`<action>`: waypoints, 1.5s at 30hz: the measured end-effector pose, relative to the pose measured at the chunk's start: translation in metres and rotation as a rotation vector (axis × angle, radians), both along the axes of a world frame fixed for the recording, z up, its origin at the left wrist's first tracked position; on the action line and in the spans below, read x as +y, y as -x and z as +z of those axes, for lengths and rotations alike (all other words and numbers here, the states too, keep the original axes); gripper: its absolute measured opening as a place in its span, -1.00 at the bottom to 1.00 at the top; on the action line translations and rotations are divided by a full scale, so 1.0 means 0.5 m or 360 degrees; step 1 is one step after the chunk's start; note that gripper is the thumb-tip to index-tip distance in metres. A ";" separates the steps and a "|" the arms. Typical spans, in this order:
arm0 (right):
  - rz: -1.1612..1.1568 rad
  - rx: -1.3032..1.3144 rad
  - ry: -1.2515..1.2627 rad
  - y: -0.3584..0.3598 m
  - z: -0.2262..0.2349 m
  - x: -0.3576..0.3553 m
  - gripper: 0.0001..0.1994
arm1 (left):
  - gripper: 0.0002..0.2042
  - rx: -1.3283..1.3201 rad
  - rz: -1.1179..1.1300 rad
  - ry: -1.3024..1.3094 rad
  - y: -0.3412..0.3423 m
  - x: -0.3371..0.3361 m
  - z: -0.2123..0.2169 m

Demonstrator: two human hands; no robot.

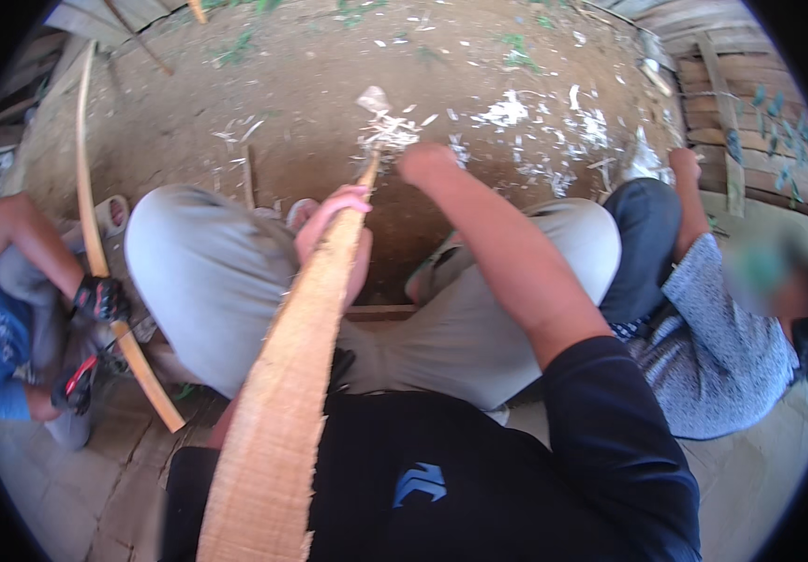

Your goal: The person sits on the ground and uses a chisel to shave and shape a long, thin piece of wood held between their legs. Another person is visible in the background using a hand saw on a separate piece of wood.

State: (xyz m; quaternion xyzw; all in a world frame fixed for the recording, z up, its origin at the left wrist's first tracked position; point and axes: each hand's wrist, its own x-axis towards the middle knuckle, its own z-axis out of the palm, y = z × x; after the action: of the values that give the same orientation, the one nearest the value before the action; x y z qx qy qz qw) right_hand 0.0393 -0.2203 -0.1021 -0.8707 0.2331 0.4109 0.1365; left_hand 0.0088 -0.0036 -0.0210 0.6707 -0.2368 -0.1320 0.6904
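Note:
A long pale wooden strip [284,375], possibly split bamboo, runs from close by my chest out between my knees, rough and splintered along its edges. My left hand [336,214] is wrapped round it towards the far end, fingers over the top. Beside the strip's far tip, my right hand [427,164] is closed in a fist with the arm stretched forward. Whatever that fist grips is hidden behind the hand. A heap of pale shavings [390,131] lies on the ground around the tip.
At left, a person wearing black gloves [101,298] holds another long curved strip [90,206]. Close on my right sits a person in a grey patterned top [722,347]. More shavings [554,140] litter the dirt ground; a plank wall [760,122] stands at far right.

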 end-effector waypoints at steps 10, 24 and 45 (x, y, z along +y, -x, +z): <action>-0.0078 0.0250 0.0074 -0.013 0.047 0.021 -0.67 | -0.67 0.0188 -0.0114 0.0163 0.004 0.010 -0.015; -0.0368 0.0017 0.0116 -0.018 -0.055 0.011 -0.65 | -0.70 -0.0158 -0.0036 0.0095 -0.006 0.005 -0.069; -0.0289 0.0405 -0.0311 -0.029 0.008 -0.076 -0.77 | -0.77 0.0011 0.0049 0.0109 0.000 0.004 -0.009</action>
State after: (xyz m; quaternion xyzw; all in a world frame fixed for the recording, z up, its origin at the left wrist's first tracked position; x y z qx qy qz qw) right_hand 0.0540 -0.2583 -0.0980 -0.7697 0.2852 0.5244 0.2263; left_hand 0.0088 -0.0017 -0.0253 0.6497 -0.2284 -0.1155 0.7158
